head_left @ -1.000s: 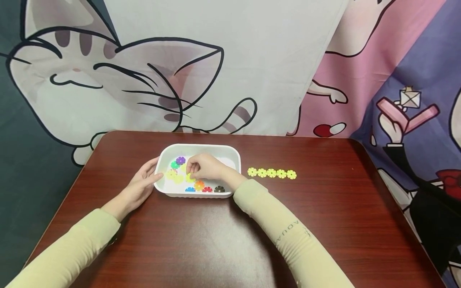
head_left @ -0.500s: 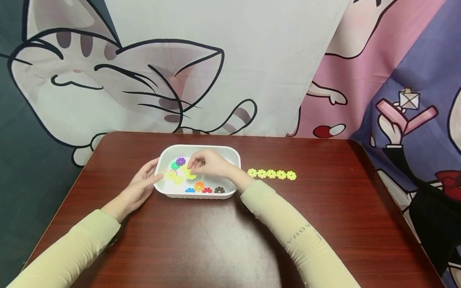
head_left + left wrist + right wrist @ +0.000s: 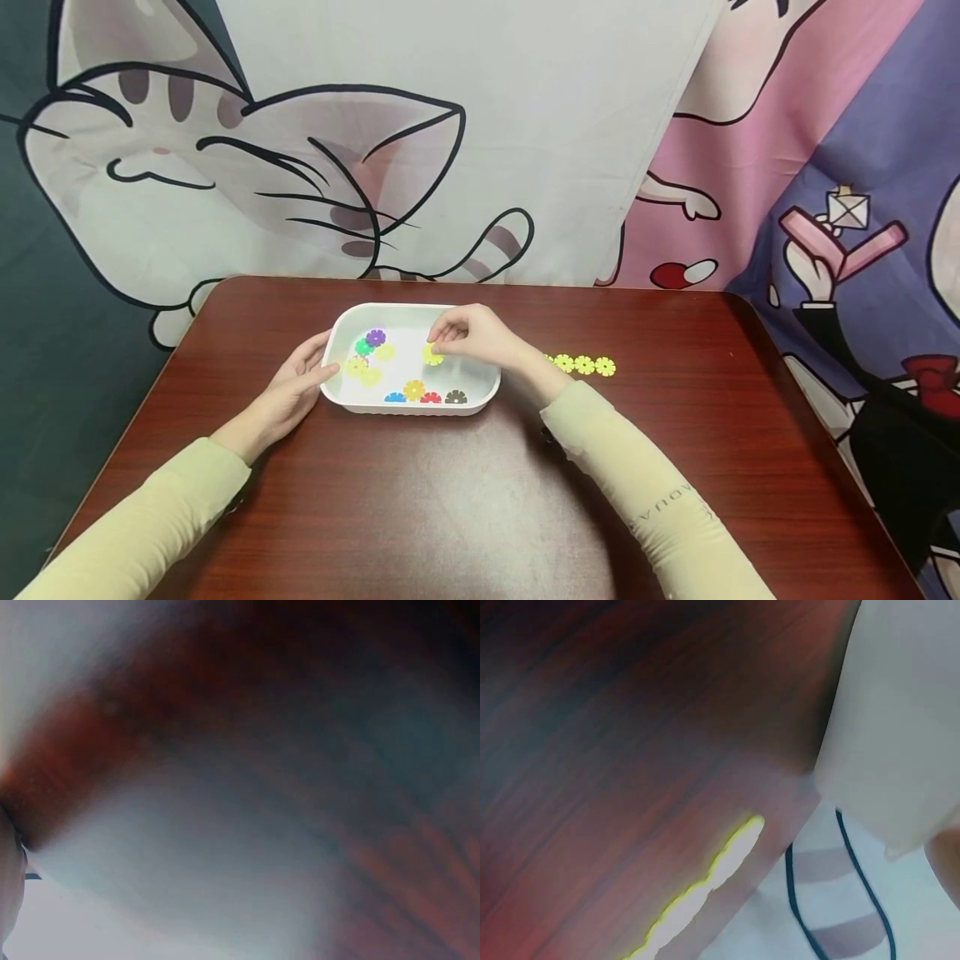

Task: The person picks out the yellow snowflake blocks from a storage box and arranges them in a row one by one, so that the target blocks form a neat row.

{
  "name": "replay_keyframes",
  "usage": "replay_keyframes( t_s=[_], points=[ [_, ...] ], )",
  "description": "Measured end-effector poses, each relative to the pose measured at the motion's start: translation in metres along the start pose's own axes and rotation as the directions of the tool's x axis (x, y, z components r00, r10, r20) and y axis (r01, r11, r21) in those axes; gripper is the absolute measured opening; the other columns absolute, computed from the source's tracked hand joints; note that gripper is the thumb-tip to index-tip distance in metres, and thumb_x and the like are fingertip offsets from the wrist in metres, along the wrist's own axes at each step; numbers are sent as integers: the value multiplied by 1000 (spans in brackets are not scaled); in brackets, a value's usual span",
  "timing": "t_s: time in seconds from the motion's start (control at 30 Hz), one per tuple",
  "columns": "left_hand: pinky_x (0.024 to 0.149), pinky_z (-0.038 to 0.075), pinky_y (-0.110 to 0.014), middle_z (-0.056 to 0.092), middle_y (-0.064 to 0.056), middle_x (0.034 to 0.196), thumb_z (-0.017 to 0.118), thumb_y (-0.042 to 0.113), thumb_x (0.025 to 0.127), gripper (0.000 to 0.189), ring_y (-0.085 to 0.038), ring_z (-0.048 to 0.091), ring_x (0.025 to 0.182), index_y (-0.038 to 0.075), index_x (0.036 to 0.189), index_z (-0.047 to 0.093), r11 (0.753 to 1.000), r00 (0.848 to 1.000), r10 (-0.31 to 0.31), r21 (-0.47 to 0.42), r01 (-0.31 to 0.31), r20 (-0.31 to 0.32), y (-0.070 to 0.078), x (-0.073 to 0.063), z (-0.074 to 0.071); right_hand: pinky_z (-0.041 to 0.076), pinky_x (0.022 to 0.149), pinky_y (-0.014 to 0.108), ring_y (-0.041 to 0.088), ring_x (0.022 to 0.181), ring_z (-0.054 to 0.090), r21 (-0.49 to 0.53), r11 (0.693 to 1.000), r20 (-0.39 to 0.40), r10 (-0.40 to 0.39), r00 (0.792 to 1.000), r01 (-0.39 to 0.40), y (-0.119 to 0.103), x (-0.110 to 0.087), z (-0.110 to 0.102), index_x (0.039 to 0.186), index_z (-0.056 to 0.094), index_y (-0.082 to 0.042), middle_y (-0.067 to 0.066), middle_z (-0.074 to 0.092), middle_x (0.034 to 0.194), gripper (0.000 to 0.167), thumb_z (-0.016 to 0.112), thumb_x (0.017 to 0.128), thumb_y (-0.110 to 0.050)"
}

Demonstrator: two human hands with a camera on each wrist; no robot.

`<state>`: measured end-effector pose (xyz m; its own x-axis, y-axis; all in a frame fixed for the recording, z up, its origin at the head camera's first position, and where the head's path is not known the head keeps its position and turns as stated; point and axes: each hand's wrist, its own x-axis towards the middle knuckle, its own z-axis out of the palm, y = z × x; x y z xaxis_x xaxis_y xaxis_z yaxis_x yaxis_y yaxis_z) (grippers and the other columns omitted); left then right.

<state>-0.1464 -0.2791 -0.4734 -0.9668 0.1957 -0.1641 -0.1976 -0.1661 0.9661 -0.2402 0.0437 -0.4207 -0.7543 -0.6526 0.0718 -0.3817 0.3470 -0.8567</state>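
Observation:
My left hand [image 3: 281,396] grips the left end of a white plastic tray [image 3: 420,408], thumb over its rim. Over the middle of the tray my right hand [image 3: 480,337] pinches a yellow flower-shaped disc [image 3: 432,357] between thumb and fingertips. Left of it in the tray lie several more discs: a purple disc [image 3: 376,337], a green disc [image 3: 364,347] and pale yellow discs [image 3: 369,376]. Along the near wall are a blue disc [image 3: 395,397], an orange disc [image 3: 414,389], a red disc [image 3: 431,397] and a dark disc [image 3: 455,397].
Right of the tray, a straight row of yellow discs [image 3: 584,365] lies on the brown table [image 3: 420,500], its left end hidden by my right wrist. The right wrist view shows this row [image 3: 705,892] washed out. Cartoon-printed cloth [image 3: 570,150] hangs behind the table.
My right hand has lifted off the discs and moved right across the tray with a yellow disc in its fingertips. The left hand keeps its place on the tray.

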Motion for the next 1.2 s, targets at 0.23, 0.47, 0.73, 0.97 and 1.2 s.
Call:
replay_keyframes(
  t_s=[0.23, 0.47, 0.73, 0.97, 1.2],
  points=[
    [109, 42, -6, 8, -17, 178, 55, 6, 108, 70, 0, 36, 146, 7, 167, 17, 1000, 1000, -5, 4, 5, 3, -1, 0, 0, 58, 75, 21, 7, 78, 67, 27, 999, -60, 34, 998, -33, 7, -19, -20, 100, 78, -2, 11, 77, 90, 12, 82, 89, -2],
    [109, 44, -7, 7, -18, 178, 55, 5, 108, 69, 9, 44, 136, 8, 166, 18, 1000, 1000, -4, -11, 4, 5, -1, 0, -1, 58, 76, 21, 9, 79, 68, 61, 996, -105, 74, 992, -68, 17, -36, -40, 101, 78, -2, 9, 76, 89, 11, 82, 90, -2],
    [109, 44, -7, 8, -19, 177, 55, 4, 108, 68, 8, 45, 135, 8, 166, 20, 1000, 1000, -2, -14, 2, 6, -2, 1, -1, 54, 68, 19, 9, 77, 65, 52, 994, -148, 100, 984, -93, 27, -57, -63, 101, 78, -1, 6, 74, 85, 10, 80, 91, -2],
    [109, 43, -6, 8, -18, 178, 55, 4, 108, 68, -4, 35, 149, 8, 166, 19, 1000, 1000, -9, -3, 9, 6, -1, 2, -2, 53, 69, 19, 8, 78, 67, 23, 991, -194, 130, 972, -128, 41, -76, -82, 102, 78, -1, 11, 76, 90, 11, 81, 92, -4],
    [114, 40, -10, 5, -17, 179, 56, 6, 108, 73, -26, 12, 165, 7, 168, 15, 999, 1000, -21, 27, 21, 13, 1, 3, -2, 56, 71, 19, 7, 78, 68, 39, 986, -244, 168, 955, -163, 54, -98, -101, 103, 78, 2, 11, 76, 90, 13, 81, 92, -5]
  ],
)
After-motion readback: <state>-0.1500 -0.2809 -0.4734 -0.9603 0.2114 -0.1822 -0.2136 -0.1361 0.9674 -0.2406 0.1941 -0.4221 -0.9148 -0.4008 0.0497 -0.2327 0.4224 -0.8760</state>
